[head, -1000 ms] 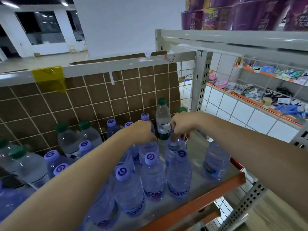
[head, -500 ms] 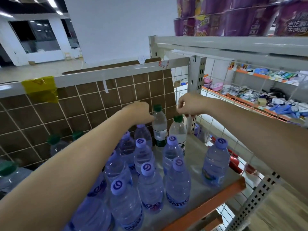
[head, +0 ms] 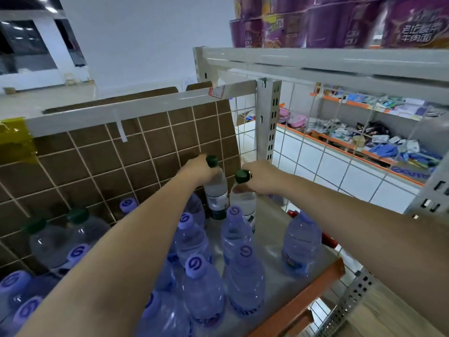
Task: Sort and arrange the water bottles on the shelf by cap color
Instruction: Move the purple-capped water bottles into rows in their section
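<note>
Two green-capped bottles stand at the back of the shelf (head: 313,278). My left hand (head: 198,170) grips the neck of the taller green-capped bottle (head: 215,190). My right hand (head: 261,177) grips the neck of the second green-capped bottle (head: 244,203) just to its right. Several purple-capped bottles (head: 202,285) crowd the shelf's middle and front, and one purple-capped bottle (head: 301,242) stands apart at the right. Two more green-capped bottles (head: 60,237) stand far left, against the back.
A brown tiled panel behind a wire grid (head: 136,152) backs the shelf. A grey upright post (head: 267,122) and wire mesh close the right side. The orange front edge (head: 303,300) runs diagonally. Purple packages (head: 340,20) sit on the shelf above.
Both hands have closed on the necks of the two green-capped bottles at the back; half a second ago they hovered just above them. The camera has moved closer.
</note>
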Demonstrator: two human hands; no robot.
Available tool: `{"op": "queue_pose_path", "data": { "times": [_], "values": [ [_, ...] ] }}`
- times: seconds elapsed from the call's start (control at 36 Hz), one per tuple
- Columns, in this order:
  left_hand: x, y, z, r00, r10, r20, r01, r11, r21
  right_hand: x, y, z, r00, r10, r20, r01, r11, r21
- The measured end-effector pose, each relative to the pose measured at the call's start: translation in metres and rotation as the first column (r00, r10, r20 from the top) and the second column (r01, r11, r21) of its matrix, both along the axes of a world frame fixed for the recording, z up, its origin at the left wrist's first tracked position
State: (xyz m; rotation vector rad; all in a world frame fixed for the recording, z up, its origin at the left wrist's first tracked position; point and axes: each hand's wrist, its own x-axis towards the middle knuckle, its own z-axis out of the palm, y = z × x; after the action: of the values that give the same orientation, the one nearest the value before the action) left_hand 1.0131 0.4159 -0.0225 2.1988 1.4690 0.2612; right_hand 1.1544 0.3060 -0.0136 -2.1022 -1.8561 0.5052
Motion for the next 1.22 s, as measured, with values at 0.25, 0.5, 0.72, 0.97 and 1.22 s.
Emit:
{"op": "queue_pose_path", "data": {
  "times": [0.25,0.5,0.72,0.97,1.22],
  "values": [
    [0.002,-0.001,-0.001,0.999,0.001,0.047,-0.003,1.0,0.027,0.001,-0.003,-0.009,0.996,-0.061,-0.069,0.07,0.989,0.134],
    [-0.008,-0.021,0.036,0.958,0.035,0.286,-0.106,0.966,0.235,-0.01,-0.012,0.028,0.981,-0.1,-0.166,0.152,0.929,0.338],
    [-0.041,-0.063,0.092,0.815,-0.06,0.576,-0.241,0.869,0.432,-0.045,-0.024,0.085,0.98,-0.026,-0.199,0.155,0.726,0.67],
    [-0.111,-0.108,0.153,0.756,-0.069,0.651,-0.479,0.62,0.622,-0.096,-0.049,0.146,0.974,0.038,-0.224,0.171,0.531,0.83],
    [-0.208,-0.172,0.181,0.681,-0.034,0.731,-0.58,0.584,0.568,-0.163,-0.064,0.164,0.939,0.225,-0.26,0.102,0.54,0.835]
  ]
}}
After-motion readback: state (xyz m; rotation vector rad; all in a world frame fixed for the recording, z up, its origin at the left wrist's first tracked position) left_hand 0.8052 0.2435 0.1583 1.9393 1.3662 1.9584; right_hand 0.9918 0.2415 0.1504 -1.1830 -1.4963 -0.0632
